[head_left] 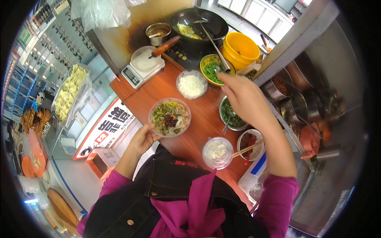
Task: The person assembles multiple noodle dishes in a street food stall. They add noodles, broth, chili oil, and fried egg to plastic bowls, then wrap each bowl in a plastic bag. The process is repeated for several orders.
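Note:
My left hand (143, 139) grips the rim of a round clear plastic bowl (170, 118) at the table's near left edge. It holds chopped greens, pale shreds and a dark red topping. My right hand (242, 97) reaches over the table to a yellow-rimmed bowl (207, 77) of chopped green herbs. Its fingers are closed on a metal spoon (217, 69) standing in the herbs, most of the handle hidden by the hand. Under the right wrist sits a metal bowl (232, 115) of dark greens with a spoon. A tub of white shreds (192, 85) stands between the hands.
A black wok (214, 29) with a long ladle (213, 45) stands behind, beside a yellow bucket (240, 49). A digital scale (137, 75) is at the back left. Nearer are a lidded tub (217, 153) and a white bowl (258, 152) with chopsticks. A metal post (301, 35) rises at right.

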Demonstrator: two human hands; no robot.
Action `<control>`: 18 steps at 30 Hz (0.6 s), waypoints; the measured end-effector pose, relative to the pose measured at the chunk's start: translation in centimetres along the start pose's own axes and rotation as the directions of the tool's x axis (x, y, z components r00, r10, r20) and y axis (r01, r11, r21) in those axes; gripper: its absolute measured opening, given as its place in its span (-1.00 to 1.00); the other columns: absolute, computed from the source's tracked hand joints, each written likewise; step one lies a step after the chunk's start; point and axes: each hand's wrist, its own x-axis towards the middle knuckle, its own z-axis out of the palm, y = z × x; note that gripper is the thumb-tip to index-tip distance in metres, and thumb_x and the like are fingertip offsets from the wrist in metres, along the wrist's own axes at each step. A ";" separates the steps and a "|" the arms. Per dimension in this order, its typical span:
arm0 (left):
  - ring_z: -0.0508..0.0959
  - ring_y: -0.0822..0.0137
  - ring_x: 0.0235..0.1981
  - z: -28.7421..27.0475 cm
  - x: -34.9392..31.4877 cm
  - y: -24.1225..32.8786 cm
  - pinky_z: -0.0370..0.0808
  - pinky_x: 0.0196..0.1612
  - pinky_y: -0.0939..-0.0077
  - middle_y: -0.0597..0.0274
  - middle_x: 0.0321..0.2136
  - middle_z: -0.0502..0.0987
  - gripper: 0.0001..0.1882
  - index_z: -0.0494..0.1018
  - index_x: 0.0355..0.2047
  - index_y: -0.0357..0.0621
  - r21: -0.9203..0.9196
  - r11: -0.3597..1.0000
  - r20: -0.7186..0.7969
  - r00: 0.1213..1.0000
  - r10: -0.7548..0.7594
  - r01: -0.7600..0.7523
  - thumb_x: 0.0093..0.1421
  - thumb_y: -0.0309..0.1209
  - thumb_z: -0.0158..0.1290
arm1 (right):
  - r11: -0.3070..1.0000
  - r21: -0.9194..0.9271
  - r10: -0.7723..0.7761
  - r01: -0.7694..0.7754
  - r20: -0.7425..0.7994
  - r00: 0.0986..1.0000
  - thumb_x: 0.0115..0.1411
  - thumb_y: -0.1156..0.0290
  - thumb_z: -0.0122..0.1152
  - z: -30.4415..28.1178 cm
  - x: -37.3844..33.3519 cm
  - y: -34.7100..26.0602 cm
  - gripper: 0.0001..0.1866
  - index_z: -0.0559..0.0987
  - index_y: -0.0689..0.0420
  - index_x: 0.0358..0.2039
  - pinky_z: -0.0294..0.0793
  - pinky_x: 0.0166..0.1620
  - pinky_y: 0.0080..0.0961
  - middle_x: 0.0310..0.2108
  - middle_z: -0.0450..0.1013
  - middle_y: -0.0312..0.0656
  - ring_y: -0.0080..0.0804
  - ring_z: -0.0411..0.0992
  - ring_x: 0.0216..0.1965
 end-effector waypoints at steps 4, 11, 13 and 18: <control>0.56 0.17 -0.05 -0.2 1.3 4.3 0.52 0.05 0.24 -0.03 -0.03 0.50 -0.62 0.32 0.02 -0.41 0.007 0.997 0.055 0.996 0.075 -0.076 0.23 -0.44 -0.02 | 0.823 -0.472 0.322 -0.317 -0.072 0.944 0.19 0.41 0.06 9.8 9.8 7.1 -0.60 0.39 0.19 0.04 0.47 -0.13 -0.12 -0.26 0.48 0.08 0.03 0.46 -0.16; 0.51 0.18 0.02 -3.1 4.6 12.8 0.48 0.09 0.21 -0.02 0.04 0.44 -0.51 0.23 0.11 -0.39 0.065 0.998 0.108 0.994 0.012 -0.019 0.19 -0.46 0.03 | 0.737 -0.442 0.569 -0.511 -0.002 0.822 0.14 0.46 0.04 13.7 14.0 14.9 -0.72 0.39 0.22 -0.12 0.53 -0.32 -0.12 -0.34 0.53 0.04 0.00 0.56 -0.33; 0.49 0.17 0.04 -4.4 5.3 15.1 0.47 0.11 0.19 -0.03 0.07 0.41 -0.47 0.20 0.13 -0.39 0.109 0.994 0.072 0.997 -0.007 -0.001 0.19 -0.45 0.04 | 0.792 -0.373 0.518 -0.484 -0.009 0.855 0.13 0.47 0.08 12.8 14.4 14.7 -0.66 0.40 0.27 -0.07 0.53 -0.45 -0.26 -0.41 0.52 -0.01 -0.21 0.56 -0.45; 0.47 0.15 0.07 -6.2 6.8 20.2 0.44 0.13 0.19 -0.06 0.08 0.39 -0.40 0.15 0.17 -0.41 0.124 0.992 0.066 0.998 -0.006 -0.002 0.16 -0.43 0.05 | 0.316 0.542 0.752 -0.778 0.357 0.554 0.21 0.46 0.10 9.7 16.2 13.3 -0.44 0.26 0.31 0.21 0.27 -0.72 -0.64 -0.52 0.34 -0.29 -0.63 0.24 -0.71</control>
